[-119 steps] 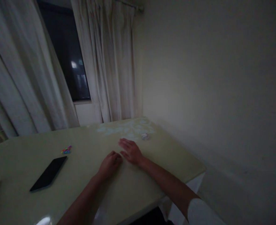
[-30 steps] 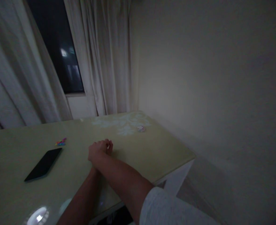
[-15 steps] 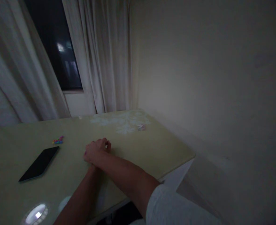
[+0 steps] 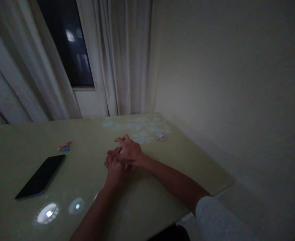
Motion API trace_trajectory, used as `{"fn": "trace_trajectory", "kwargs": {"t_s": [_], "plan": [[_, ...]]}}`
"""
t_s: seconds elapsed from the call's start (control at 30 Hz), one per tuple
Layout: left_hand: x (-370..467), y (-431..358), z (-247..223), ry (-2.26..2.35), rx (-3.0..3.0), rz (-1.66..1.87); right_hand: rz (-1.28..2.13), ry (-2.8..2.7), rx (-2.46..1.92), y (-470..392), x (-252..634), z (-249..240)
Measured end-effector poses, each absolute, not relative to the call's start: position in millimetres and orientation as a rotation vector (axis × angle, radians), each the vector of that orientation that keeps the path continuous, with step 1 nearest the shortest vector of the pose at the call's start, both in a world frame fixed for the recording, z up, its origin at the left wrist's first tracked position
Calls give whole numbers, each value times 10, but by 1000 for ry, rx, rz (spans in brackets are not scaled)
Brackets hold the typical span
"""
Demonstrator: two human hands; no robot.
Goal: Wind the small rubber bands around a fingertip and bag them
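Pale-green, glossy desk (image 4: 187,164). A small clear-looking item with whitish parts (image 4: 161,137) lies on it to the right of the right hand (image 4: 130,150), near but apart from the fingers; too small to identify further. A cluster of multicoloured pieces (image 4: 65,146) lies left of both hands, well apart from the fingers. Right hand: back up, laid over the left hand (image 4: 117,172) and overlapping its knuckles; fingers spread, pointing toward the far left. Left hand: back up, low over the desk, fingers bent and partly covered; cannot tell whether they press together. Left forearm runs in from the lower edge, angled right; right forearm slants in from the lower right, out of a grey sleeve (image 4: 217,217). Black tablet (image 4: 40,176) lies flat at left, nearer the person than the pieces.
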State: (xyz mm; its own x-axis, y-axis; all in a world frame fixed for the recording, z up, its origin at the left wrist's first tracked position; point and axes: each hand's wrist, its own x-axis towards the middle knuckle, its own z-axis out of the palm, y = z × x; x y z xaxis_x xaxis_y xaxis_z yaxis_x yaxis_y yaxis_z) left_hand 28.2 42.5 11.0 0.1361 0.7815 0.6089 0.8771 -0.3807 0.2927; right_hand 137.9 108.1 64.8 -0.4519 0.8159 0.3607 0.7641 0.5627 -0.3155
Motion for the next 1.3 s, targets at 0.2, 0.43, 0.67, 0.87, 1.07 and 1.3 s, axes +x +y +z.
{"fn": "trace_trajectory", "kwargs": {"t_s": [0.2, 0.43, 0.67, 0.87, 1.07, 1.3], "plan": [[302, 451, -56, -1622, -2379, -1017, -98, -2025, -1645, 1750, 2714, 611], [390, 459, -194, -1532, -2567, -925, 56, -2010, -1692, 1760, 3444, 180], [335, 423, -304, -1513, -2629, -901, 316, -2265, -1355, 1391, 3021, 117], [-61, 381, -432, -1582, -2690, -782, 846, -2433, -908, 923, 2613, 237], [-185, 356, -352, -1672, -2780, -877, 977, -2468, -785, 858, 2533, 304], [-109, 302, -204, -1743, -2824, -962, 1032, -2450, -762, 901, 2620, 284]]}}
